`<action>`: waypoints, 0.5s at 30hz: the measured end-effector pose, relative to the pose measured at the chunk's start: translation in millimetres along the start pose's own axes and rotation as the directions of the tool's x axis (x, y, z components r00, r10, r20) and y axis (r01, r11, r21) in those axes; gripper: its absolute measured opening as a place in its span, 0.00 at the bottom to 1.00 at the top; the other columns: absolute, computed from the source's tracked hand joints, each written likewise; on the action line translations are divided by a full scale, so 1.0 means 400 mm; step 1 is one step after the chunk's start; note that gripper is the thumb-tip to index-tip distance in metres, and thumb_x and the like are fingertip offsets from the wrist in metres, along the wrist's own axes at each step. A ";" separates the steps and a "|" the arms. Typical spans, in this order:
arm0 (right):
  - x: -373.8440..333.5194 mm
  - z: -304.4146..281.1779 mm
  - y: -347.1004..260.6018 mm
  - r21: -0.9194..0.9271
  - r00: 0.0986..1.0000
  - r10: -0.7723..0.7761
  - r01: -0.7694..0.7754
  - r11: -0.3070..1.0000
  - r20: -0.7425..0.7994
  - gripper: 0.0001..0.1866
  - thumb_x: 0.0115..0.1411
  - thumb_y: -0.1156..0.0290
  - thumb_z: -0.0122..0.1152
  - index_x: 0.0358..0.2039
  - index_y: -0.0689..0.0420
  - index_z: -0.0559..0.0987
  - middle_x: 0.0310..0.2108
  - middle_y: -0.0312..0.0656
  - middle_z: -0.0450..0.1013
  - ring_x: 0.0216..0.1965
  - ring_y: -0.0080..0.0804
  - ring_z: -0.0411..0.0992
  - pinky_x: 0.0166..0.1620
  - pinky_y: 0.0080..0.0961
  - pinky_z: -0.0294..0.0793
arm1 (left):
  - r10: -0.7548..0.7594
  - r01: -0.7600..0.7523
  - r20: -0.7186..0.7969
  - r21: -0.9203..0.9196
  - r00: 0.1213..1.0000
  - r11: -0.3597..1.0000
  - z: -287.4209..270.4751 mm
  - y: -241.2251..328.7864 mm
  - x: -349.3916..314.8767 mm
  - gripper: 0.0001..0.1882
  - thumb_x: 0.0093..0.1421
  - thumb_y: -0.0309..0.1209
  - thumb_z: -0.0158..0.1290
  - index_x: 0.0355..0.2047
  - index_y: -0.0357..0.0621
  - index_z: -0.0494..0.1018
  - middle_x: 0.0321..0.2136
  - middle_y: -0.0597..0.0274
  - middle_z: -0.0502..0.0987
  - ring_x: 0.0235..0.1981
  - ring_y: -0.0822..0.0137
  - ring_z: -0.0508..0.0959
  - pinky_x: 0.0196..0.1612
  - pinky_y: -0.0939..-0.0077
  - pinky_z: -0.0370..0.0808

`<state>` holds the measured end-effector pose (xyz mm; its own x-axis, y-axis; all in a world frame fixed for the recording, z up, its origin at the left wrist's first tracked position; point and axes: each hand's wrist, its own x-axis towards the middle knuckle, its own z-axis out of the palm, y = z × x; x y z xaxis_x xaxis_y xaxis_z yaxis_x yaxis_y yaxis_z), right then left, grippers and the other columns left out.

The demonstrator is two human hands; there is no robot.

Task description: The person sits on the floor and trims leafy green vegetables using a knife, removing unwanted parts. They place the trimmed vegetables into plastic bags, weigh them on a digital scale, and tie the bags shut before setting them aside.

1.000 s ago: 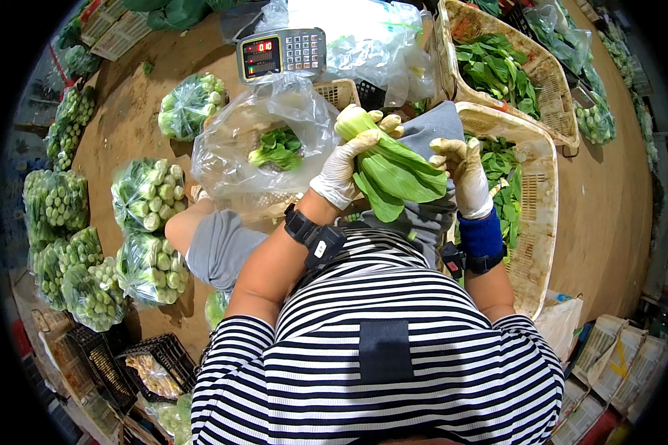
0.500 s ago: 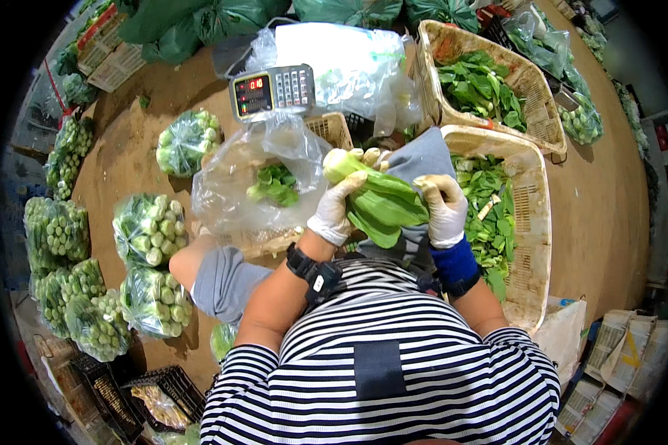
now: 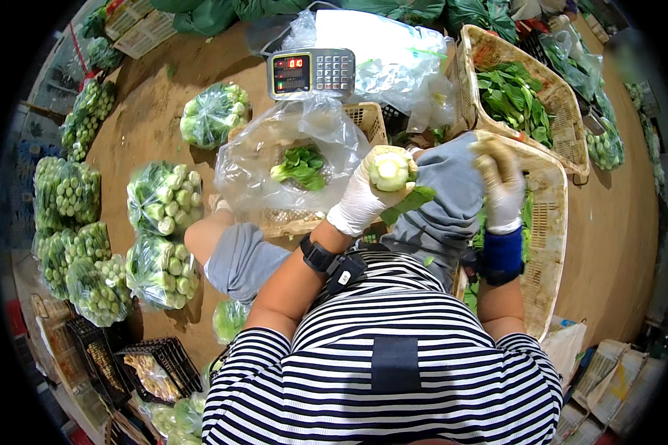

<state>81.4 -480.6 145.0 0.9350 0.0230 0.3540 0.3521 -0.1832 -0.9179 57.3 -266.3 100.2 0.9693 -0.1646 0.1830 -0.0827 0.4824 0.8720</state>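
Observation:
My gloved left hand (image 3: 369, 187) is closed around a bok choy (image 3: 390, 172). Its pale cut base faces up, and its green leaves hang below the hand. To the right, above the crate by my knee, is my gloved right hand (image 3: 499, 182); motion smears its fingers, so I cannot tell whether they hold anything. In front of me an open clear plastic bag (image 3: 241, 174) lies spread over a crate, with a small bok choy (image 3: 301, 167) inside. Just beyond the bag stands a scale display (image 3: 312, 74) with a keypad.
At my right is a crate (image 3: 553, 245) of loose leaves, partly hidden by my arm; another crate (image 3: 464, 81) of greens stands beyond it. Bagged bok choy (image 3: 163, 271) stand in groups on the left. Clear plastic bags (image 3: 408, 78) are piled behind the scale display.
The bok choy in my left hand has turned from lying sideways to base up. My right hand has moved away from its leaves, to the right. The whole view has shifted slightly.

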 end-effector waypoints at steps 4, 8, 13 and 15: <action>-0.006 0.157 -0.073 -0.146 0.876 -0.144 0.235 0.961 0.460 0.24 0.44 0.68 0.68 0.42 0.60 0.73 0.45 0.43 0.70 0.39 0.30 0.70 0.43 0.26 0.69 | -0.030 0.031 -0.013 0.067 0.999 0.997 -0.027 0.006 -0.028 0.26 0.44 0.22 0.62 0.44 0.45 0.66 0.38 0.69 0.72 0.40 0.76 0.71 0.45 0.80 0.68; -0.022 0.273 -0.020 0.024 0.904 -0.114 0.114 0.993 0.413 0.33 0.46 0.66 0.67 0.52 0.59 0.64 0.55 0.47 0.59 0.55 0.37 0.60 0.53 0.30 0.63 | -0.030 0.013 -0.247 -0.070 0.969 0.997 -0.079 -0.007 -0.054 0.27 0.43 0.24 0.64 0.44 0.44 0.65 0.39 0.67 0.72 0.41 0.74 0.71 0.47 0.79 0.69; -0.091 0.357 0.072 0.160 0.852 0.087 -0.196 0.967 0.516 0.32 0.51 0.68 0.63 0.56 0.58 0.61 0.58 0.44 0.55 0.56 0.35 0.58 0.56 0.30 0.61 | 0.021 0.061 -0.325 0.240 0.946 0.969 -0.176 -0.016 -0.101 0.22 0.45 0.20 0.60 0.40 0.45 0.65 0.36 0.68 0.70 0.38 0.77 0.70 0.43 0.81 0.69; -0.099 0.405 0.069 0.230 0.878 0.091 -0.222 0.948 0.470 0.32 0.50 0.69 0.63 0.56 0.58 0.62 0.57 0.44 0.57 0.56 0.36 0.59 0.56 0.31 0.61 | 0.023 0.077 -0.317 0.299 0.948 0.951 -0.216 -0.031 -0.118 0.21 0.45 0.22 0.60 0.39 0.44 0.65 0.34 0.67 0.70 0.37 0.76 0.70 0.42 0.80 0.69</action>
<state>61.3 -327.3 76.6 0.8734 0.4657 0.1428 0.1364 0.0476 -0.9895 32.4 -189.9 41.5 0.9905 0.1281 0.0494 -0.0733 0.1891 0.9792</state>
